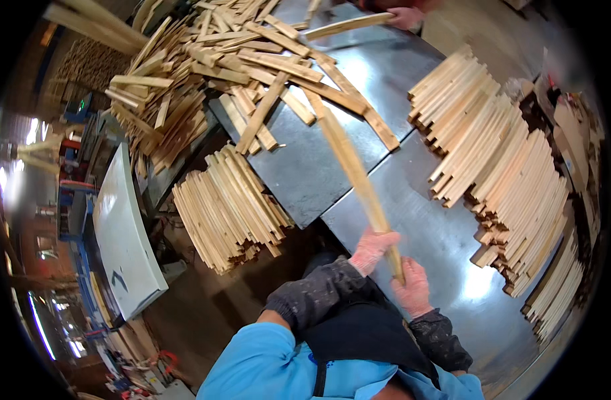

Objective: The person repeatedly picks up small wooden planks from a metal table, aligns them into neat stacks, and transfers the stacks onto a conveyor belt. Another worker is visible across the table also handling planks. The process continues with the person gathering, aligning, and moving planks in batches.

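A wooden strip [350,163] is clasped at its near end by the right hand [413,288] and just beyond by the left hand [374,249].

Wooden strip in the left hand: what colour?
The strip is light yellowish brown, best seen in the head view.

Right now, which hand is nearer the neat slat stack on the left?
Left. The left hand, on the long slat, is right of the stack; the right hand, at the slat's near end, farther right.
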`<state>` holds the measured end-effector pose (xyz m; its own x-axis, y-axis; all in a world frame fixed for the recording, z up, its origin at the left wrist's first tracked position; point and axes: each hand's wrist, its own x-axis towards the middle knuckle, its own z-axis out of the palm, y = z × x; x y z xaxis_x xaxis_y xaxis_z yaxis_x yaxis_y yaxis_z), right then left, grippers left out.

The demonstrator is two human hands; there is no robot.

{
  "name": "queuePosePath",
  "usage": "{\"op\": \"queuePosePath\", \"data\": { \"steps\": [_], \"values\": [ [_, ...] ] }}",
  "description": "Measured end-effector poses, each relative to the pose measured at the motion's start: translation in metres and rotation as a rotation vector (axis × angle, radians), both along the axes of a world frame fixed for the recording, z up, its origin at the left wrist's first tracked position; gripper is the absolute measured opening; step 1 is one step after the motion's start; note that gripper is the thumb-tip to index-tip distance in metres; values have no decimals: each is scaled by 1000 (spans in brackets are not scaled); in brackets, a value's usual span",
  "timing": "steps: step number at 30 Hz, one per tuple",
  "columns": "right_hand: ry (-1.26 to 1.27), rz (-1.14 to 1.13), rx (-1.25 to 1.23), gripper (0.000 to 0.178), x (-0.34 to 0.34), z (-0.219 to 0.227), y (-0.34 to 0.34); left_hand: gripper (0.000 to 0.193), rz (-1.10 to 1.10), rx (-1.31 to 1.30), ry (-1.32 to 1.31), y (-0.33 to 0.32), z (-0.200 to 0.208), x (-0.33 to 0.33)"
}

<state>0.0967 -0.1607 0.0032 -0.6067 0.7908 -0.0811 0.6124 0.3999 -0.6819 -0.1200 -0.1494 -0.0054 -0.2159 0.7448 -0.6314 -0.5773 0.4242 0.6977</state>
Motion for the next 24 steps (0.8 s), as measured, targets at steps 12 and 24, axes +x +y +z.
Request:
{"op": "queuePosePath", "data": {
  "steps": [12, 24],
  "values": [
    [-201, 517, -237, 91, -325, 10, -97, 39, 848, -122, 339, -177, -29, -257],
    [-620, 792, -514, 85, -382, -19, -121, 42, 466, -1039, 978, -435, -98, -575]
  ]
}}
